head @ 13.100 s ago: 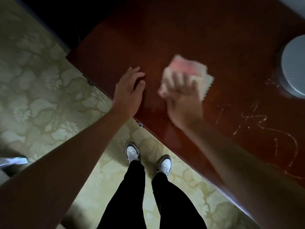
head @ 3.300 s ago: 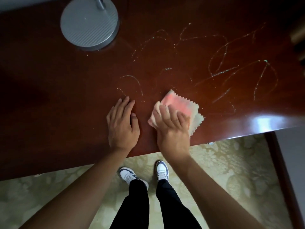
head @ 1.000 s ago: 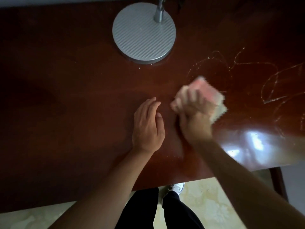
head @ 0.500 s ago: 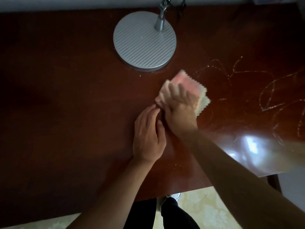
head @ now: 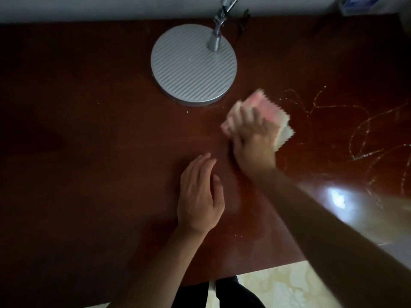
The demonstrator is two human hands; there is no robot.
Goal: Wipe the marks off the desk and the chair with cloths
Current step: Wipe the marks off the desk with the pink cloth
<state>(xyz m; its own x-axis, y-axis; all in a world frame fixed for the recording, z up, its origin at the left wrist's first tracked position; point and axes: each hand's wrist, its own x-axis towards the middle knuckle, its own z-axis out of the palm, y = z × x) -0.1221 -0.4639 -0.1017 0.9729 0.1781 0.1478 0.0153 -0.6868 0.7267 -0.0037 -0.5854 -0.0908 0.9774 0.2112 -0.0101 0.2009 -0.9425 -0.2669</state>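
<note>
A dark red-brown wooden desk [head: 89, 152] fills the view. Pale scribbled marks [head: 364, 127] run across its right part. My right hand [head: 251, 138] presses a folded pink and cream cloth [head: 269, 112] with zigzag edges flat onto the desk, just left of the marks; hand and cloth are blurred. My left hand [head: 200, 196] rests flat on the desk, fingers straight, a little below and left of the right hand. No chair is in view.
A round grey ribbed lamp base [head: 193, 65] with a metal stem stands at the back of the desk, just left of the cloth. A bright glare spot [head: 338, 196] lies on the right front. Pale patterned floor [head: 275, 287] shows below the desk's front edge.
My right hand with the cloth has moved right and slightly away from my left hand, toward the marks. The left hand stays flat in the same spot.
</note>
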